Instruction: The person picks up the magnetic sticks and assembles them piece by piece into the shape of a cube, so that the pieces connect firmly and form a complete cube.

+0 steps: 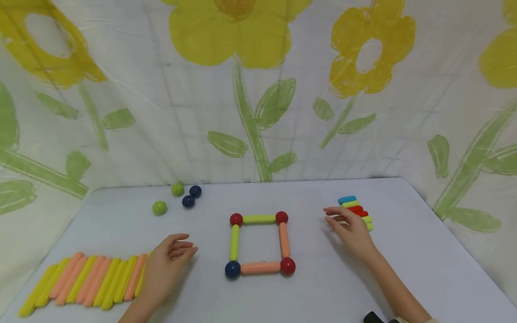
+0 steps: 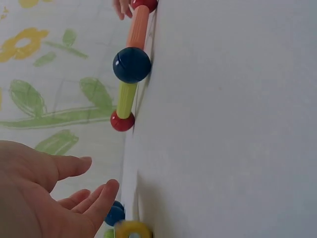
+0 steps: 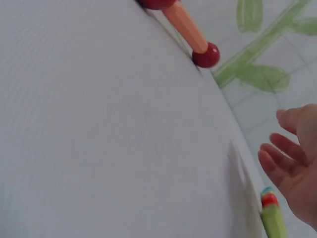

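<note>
In the head view, a square of rods and balls lies mid-table. Its corners are three red balls [image 1: 287, 266] and one dark blue ball [image 1: 232, 269]; two sides are yellow-green rods [image 1: 259, 219] and two are orange rods [image 1: 260, 268]. Left of the square, my left hand [image 1: 164, 267] hovers with relaxed fingers and holds nothing, overlapping the end of a row of long yellow and orange rods [image 1: 84, 280]. Over on the right, my right hand [image 1: 352, 231] is likewise empty, its fingers loosely bent beside a stack of short coloured rods [image 1: 356, 209].
Toward the back left of the white table [image 1: 323, 291] sit two green balls [image 1: 159, 207] and two dark blue balls [image 1: 188, 201]. A flower-printed cloth [image 1: 190, 112] hangs behind the table. A black object [image 1: 372, 317] shows at the bottom edge near the right forearm.
</note>
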The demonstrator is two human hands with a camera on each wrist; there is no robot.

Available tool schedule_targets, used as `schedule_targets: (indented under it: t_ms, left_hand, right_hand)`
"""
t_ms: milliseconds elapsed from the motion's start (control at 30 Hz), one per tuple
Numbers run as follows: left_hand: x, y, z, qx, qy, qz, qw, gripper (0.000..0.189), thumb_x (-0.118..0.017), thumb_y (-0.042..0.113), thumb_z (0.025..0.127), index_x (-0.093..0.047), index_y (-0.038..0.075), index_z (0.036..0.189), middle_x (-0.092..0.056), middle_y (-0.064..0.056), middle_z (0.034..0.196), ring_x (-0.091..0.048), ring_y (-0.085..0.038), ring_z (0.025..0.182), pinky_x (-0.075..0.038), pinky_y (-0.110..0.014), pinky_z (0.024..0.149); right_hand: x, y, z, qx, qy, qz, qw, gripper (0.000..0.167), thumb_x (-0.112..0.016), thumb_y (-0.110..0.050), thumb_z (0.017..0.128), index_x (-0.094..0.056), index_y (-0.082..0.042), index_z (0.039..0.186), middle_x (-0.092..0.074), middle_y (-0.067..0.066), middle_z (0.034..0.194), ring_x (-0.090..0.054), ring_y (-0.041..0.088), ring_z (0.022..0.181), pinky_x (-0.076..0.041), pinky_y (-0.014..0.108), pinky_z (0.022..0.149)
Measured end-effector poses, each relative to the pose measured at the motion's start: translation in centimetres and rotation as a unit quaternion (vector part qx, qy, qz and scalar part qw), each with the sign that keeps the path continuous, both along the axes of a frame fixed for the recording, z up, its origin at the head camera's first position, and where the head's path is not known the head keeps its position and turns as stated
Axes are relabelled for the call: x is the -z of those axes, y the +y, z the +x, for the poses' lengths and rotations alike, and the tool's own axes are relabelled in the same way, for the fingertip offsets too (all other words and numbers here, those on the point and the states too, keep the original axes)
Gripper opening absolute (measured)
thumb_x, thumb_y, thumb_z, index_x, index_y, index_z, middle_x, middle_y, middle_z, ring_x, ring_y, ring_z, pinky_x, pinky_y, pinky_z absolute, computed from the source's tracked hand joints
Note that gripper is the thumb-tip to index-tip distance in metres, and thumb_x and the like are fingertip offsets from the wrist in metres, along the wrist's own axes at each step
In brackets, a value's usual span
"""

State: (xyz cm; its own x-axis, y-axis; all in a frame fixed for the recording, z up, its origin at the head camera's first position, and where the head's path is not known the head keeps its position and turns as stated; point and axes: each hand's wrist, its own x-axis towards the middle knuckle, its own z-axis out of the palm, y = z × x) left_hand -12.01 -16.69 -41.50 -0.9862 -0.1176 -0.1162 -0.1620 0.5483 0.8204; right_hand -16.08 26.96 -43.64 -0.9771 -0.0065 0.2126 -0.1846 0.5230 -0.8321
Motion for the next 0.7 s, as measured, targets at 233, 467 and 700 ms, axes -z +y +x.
schedule_targets:
  t_ms: [233, 467, 700]
  left_hand:
    - [0.3, -2.2, 2.3, -0.027, 0.002, -0.056, 0.9981, 0.043, -0.074, 0.012, 0.100, -0.059, -0.004, 0.138, -0.071, -0.021, 0.122, -0.070, -0.033, 0.110, -0.063, -0.030, 0.087]
    - [0.7, -2.7, 3.5, -0.057, 0.016, -0.101, 0.9931, 0.045, -0.076, 0.009, 0.098, -0.060, -0.003, 0.138, -0.070, -0.024, 0.125, -0.068, -0.035, 0.112, -0.062, -0.038, 0.091]
    - [1.0, -3.0, 3.6, 0.003, -0.002, -0.092, 0.9957, 0.043, -0.080, 0.005, 0.094, -0.066, -0.002, 0.134, -0.072, -0.018, 0.126, -0.070, -0.031, 0.113, -0.062, -0.035, 0.091]
  right_hand:
    - [-0.8, 4.7, 2.5, 0.043, 0.095, 0.119, 0.9875, 0.022, -0.074, -0.004, 0.097, -0.075, -0.005, 0.119, -0.073, 0.011, 0.110, -0.054, -0.015, 0.094, -0.048, 0.002, 0.079]
    - [0.0, 7.8, 3.3, 0.050, 0.122, 0.181, 0.9747, 0.026, -0.082, 0.001, 0.088, -0.076, -0.007, 0.113, -0.074, 0.011, 0.106, -0.055, -0.009, 0.093, -0.048, 0.003, 0.075]
    - [0.6, 9.0, 3.2, 0.031, 0.086, 0.204, 0.9747, 0.022, -0.084, -0.001, 0.087, -0.077, -0.006, 0.108, -0.072, 0.009, 0.107, -0.054, -0.010, 0.088, -0.053, 0.014, 0.068]
